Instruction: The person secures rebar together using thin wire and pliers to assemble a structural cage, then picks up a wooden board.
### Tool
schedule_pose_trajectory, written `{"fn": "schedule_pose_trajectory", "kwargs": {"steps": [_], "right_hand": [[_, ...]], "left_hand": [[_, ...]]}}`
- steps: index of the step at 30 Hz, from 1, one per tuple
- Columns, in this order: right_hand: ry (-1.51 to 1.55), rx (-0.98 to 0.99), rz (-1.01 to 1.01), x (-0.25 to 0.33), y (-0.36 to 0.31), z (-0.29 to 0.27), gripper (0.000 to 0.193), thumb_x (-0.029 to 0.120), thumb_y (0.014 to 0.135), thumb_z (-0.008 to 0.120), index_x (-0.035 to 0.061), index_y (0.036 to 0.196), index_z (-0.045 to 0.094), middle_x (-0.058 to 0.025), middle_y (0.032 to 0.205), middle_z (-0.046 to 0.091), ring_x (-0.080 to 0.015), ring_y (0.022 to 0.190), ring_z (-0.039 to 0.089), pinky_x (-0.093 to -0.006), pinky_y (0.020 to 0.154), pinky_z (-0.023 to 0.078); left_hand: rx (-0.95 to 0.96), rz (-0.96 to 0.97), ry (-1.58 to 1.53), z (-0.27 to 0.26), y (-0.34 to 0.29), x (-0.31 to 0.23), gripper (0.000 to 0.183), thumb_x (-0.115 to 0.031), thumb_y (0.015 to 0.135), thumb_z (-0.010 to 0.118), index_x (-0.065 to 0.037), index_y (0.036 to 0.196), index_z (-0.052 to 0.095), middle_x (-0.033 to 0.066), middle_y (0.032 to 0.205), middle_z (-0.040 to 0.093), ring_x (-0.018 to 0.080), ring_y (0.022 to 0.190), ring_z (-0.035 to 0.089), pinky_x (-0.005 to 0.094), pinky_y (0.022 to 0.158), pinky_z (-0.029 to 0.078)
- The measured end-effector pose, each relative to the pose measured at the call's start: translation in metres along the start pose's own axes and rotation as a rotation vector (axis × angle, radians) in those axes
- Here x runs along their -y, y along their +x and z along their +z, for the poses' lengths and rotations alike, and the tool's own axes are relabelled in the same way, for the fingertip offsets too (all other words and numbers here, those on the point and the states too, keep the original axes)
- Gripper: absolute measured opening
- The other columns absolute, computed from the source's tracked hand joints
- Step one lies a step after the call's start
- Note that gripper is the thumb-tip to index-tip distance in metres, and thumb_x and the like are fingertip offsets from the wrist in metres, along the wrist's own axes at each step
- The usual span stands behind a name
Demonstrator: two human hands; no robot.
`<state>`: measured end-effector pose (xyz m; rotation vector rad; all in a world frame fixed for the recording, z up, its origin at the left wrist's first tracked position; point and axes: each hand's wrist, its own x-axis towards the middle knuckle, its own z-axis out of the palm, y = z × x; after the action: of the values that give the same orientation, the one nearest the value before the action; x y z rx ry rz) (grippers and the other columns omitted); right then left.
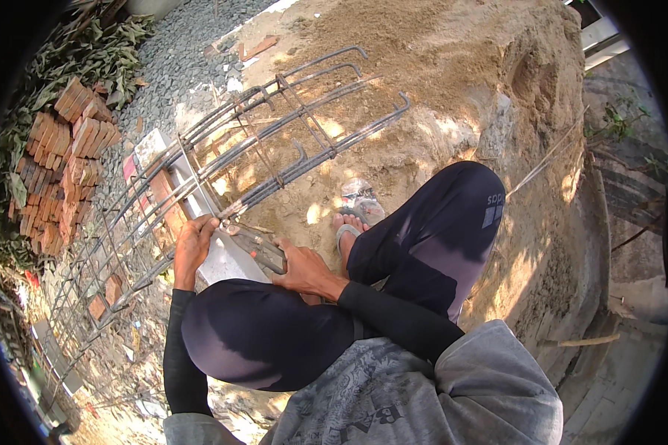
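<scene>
A long cage of steel rebar (256,194) with square stirrups runs across in front of me, propped on a pale beam-like support (228,261). My left hand (193,248) is closed at a corner of the cage, fingers pinched round the rebar where a stirrup meets a long bar. Any tie wire under the fingertips is hidden. My right hand (304,268) grips the handles of a pair of pincers (258,248). Their jaws point left at that same corner, close to my left fingertips. Whether the jaws bite on wire is too small to tell.
Stacked red bricks (63,167) stand at the left beside dry leaves (44,81). Grey gravel (178,63) lies behind the cage. A sandy earth mound (438,67) rises at the far right. My sandalled foot (346,230) rests on the dirt below the bar ends.
</scene>
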<state>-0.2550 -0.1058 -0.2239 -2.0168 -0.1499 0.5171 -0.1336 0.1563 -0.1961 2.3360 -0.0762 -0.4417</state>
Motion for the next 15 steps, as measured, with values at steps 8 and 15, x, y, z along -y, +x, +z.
{"fn": "schedule_pose_trajectory", "kwargs": {"steps": [8, 15], "right_hand": [[-0.496, -0.329, -0.035, -0.005, 0.013, 0.007, 0.064, 0.043, 0.089, 0.072, -0.0028, 0.129, 0.053, -0.0154, 0.09, 0.065, -0.0334, 0.068, 0.067, -0.0476, 0.065, 0.053], [1.356, 0.683, 0.439, -0.013, 0.021, 0.012, 0.039, 0.045, 0.096, 0.071, 0.0072, 0.101, 0.066, 0.0007, 0.076, 0.067, -0.0091, 0.062, 0.066, -0.0265, 0.051, 0.052]], "left_hand": [[0.034, 0.04, -0.029, 0.002, 0.006, -0.019, 0.032, -0.025, 0.101, 0.06, 0.004, 0.088, 0.063, 0.007, 0.066, 0.051, 0.0155, 0.066, 0.046, 0.0356, 0.065, 0.043], [-0.063, 0.105, -0.16, 0.0, -0.004, 0.016, 0.032, -0.027, 0.104, 0.057, -0.002, 0.085, 0.064, -0.0064, 0.064, 0.042, 0.0065, 0.057, 0.035, 0.0282, 0.051, 0.028]]}}
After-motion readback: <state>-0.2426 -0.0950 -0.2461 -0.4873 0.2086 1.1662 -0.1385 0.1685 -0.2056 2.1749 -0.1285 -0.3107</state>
